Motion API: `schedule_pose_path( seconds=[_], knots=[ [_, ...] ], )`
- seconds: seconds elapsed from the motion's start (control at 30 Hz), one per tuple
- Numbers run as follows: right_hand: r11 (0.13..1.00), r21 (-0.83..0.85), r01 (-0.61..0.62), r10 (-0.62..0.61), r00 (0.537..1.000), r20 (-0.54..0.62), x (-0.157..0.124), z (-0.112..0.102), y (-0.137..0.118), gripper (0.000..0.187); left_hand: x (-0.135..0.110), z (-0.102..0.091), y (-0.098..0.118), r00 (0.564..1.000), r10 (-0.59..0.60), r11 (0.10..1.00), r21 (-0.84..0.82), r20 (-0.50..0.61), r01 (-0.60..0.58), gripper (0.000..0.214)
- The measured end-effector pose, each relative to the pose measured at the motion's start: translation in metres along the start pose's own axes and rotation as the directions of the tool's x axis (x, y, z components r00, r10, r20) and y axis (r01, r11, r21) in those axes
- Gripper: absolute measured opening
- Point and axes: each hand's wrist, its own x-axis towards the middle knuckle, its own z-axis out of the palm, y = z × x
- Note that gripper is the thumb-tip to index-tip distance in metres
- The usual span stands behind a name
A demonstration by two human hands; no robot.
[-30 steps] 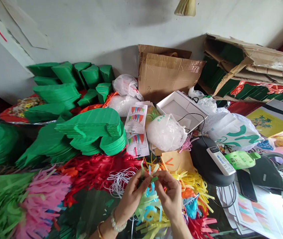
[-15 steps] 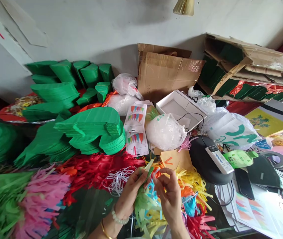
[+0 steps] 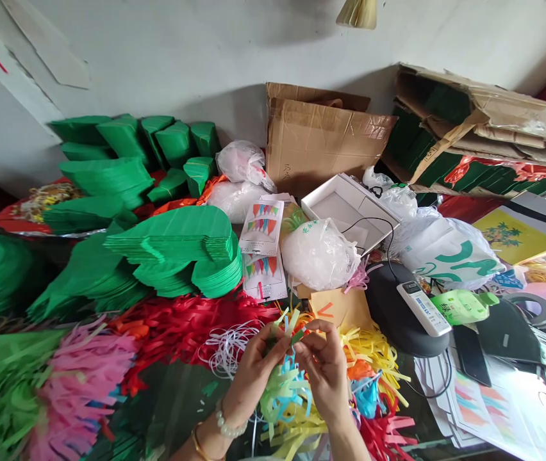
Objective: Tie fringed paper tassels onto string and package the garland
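While a cardboard box [image 3: 323, 137] stands at twelve o'clock and stacked green paper cutouts [image 3: 177, 250] lie at ten o'clock on the bench [image 3: 177, 400], my left hand [image 3: 256, 378] and right hand [image 3: 325, 371] pinch green paper strips [image 3: 288, 330] at six o'clock, just above a multicoloured paper fringe [image 3: 285, 400].

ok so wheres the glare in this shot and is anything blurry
Head view: glare washes out the white printed paper sheets at lower right; the left hand and right hand on the green paper strips look fairly sharp; wide-angle distortion bends the frame edges.
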Motion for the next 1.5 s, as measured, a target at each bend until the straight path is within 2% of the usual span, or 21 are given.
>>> schedule_pose_path(
  seconds=[0.23,0.5,0.63,0.93,1.1,1.23,1.33,1.43,1.5],
  knots=[
    [0.999,0.004,0.043,-0.043,0.999,0.021,-0.006,-0.01,0.007,0.016,0.003,-0.003,-0.001,0.997,-0.045,0.995,-0.088,0.066,0.051,0.03],
    [0.999,0.003,0.04,-0.04,0.999,0.015,-0.009,-0.007,0.008,0.014,0.002,-0.003,-0.002,0.996,-0.082,0.99,-0.114,0.04,0.086,0.03],
    [1.0,0.008,0.028,-0.028,1.0,0.011,-0.009,-0.006,0.008,0.014,0.001,-0.004,-0.005,0.997,-0.059,0.993,-0.099,0.05,0.064,0.028],
    [0.998,0.034,0.053,-0.055,0.997,0.052,-0.006,-0.006,0.008,0.014,-0.001,-0.003,-0.003,0.996,-0.023,0.999,0.033,0.083,0.02,0.03],
    [0.998,0.056,0.019,-0.023,0.998,0.054,-0.006,-0.01,0.013,0.018,-0.001,-0.001,0.002,0.996,0.022,0.995,0.094,0.085,-0.03,0.028],
    [1.0,-0.029,0.012,-0.009,0.995,0.095,-0.006,-0.013,0.007,0.022,-0.001,-0.006,-0.001,0.99,0.113,0.954,0.272,0.081,-0.131,0.025],
    [0.994,-0.103,0.027,-0.013,0.991,0.131,-0.005,-0.014,0.005,0.018,-0.001,-0.011,-0.005,0.981,0.149,0.897,0.401,0.126,-0.187,0.025],
    [0.986,-0.154,0.07,-0.045,0.986,0.159,-0.006,-0.015,0.008,0.016,-0.002,-0.016,-0.007,0.974,0.151,0.874,0.437,0.171,-0.212,0.023],
    [0.975,-0.198,0.097,-0.066,0.986,0.155,-0.007,-0.015,0.011,0.018,-0.003,-0.019,-0.006,0.965,0.225,0.841,0.472,0.136,-0.263,0.018]
  ],
)
